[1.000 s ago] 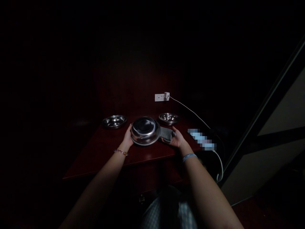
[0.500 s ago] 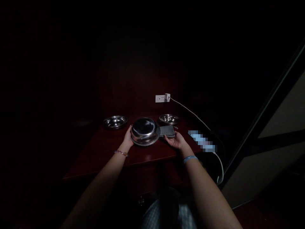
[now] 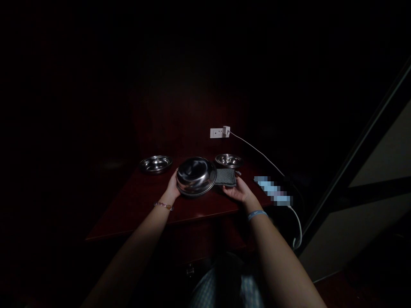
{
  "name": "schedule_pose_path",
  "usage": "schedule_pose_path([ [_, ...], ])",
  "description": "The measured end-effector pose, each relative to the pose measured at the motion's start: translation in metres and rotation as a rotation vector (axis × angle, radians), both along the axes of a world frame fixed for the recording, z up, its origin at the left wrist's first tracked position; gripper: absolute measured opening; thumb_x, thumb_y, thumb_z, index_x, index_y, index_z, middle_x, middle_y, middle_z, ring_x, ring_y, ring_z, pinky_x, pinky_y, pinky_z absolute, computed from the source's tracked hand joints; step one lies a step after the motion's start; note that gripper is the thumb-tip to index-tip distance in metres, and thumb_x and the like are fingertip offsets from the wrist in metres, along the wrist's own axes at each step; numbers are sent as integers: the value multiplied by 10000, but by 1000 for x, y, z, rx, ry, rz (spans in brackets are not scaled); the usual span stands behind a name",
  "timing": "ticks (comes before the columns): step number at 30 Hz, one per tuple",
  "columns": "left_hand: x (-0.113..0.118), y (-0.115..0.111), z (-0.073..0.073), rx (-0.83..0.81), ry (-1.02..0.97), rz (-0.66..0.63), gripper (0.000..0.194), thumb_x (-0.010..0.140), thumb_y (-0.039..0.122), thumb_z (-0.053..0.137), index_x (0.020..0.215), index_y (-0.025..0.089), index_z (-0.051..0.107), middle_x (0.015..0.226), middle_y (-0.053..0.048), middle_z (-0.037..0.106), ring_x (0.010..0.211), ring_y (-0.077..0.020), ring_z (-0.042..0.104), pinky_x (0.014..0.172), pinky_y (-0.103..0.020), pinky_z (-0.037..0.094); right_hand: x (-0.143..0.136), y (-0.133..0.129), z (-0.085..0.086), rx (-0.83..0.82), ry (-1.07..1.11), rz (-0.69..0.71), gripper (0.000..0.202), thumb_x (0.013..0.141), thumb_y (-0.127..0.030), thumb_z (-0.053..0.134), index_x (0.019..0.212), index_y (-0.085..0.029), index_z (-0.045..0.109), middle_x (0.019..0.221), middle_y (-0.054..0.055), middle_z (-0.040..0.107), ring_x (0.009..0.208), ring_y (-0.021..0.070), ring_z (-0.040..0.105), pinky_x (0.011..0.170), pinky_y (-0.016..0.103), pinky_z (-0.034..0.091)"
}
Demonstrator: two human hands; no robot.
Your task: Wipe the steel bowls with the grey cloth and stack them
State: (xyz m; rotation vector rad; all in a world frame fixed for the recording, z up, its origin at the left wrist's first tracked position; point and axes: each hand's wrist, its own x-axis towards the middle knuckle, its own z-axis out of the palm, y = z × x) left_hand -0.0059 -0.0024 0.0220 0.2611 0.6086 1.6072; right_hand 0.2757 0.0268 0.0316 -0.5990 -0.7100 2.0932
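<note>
Step in hand reads as wiping: steel bowl (image 3: pixel 196 173) is bottom-up between both hands, over the middle of the dark red table (image 3: pixel 128 209), with the grey cloth (image 3: pixel 225 177) at its right side. Can't tell if the bowl's underside clears the tabletop. Left hand (image 3: pixel 172 187) is curled on the bowl's left rim; most of its fingers are hidden by the bowl, so how tight the grip is can't be judged. Right hand (image 3: pixel 240 191) is half-cupped, not spread wide: thumb at the cloth's outer end, fingers along its lower edge. Cloth meets the bowl's right edge or runs just behind it; contact there is unclear. Next move, my judgement: needs the left grip steady on the rim while the right presses the cloth to the metal; smooth curved wall could slip or spin. Two more steel dishes stand apart at the back: left dish (image 3: pixel 156 164) beyond the left hand, right dish (image 3: pixel 228 161) behind the cloth, under the wall socket (image 3: pixel 216 133).
</note>
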Motion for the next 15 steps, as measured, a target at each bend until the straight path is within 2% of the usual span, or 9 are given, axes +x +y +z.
schedule_pose_path([
  [3, 0, 1, -1, 6, 1, -8, 229, 1005, 277, 551, 1043, 164, 747, 805, -69, 805, 884, -263, 780, 994, -429, 592, 0, 0, 1, -13, 39, -9, 233, 1034, -175, 450, 1008, -184, 682, 853, 42, 775, 737, 148, 721, 646, 231, 602],
  [5, 0, 0, 0, 9, 8, -19, 228, 994, 282, 562, 1065, 163, 744, 843, -79, 815, 914, -273, 784, 991, -439, 595, 0, -2, 3, -33, 65, -26, 247, 1042, -180, 435, 1043, -177, 683, 878, 49, 782, 786, 152, 740, 654, 225, 611],
  [10, 2, -2, 3, -15, 12, -3, 236, 1011, 272, 528, 975, 166, 735, 789, -79, 800, 921, -274, 782, 996, -443, 596, -2, -8, 6, -9, 117, -62, 361, 1024, -124, 417, 1268, -197, 673, 1047, 59, 806, 923, 146, 763, 737, 231, 637],
  [12, 3, -3, 4, -15, 7, 0, 236, 1011, 264, 533, 935, 165, 733, 772, -80, 793, 929, -275, 778, 999, -440, 594, -3, -7, 5, -2, 95, -69, 431, 1012, -82, 402, 1330, -226, 655, 1073, 47, 806, 880, 137, 760, 716, 227, 641],
  [15, 3, -2, 4, -7, -7, -8, 218, 999, 255, 555, 926, 164, 739, 788, -84, 794, 967, -282, 772, 1009, -446, 587, -6, -4, 1, -5, 56, -82, 463, 1020, -57, 369, 1326, -254, 656, 1068, 29, 796, 771, 122, 738, 643, 216, 635],
])
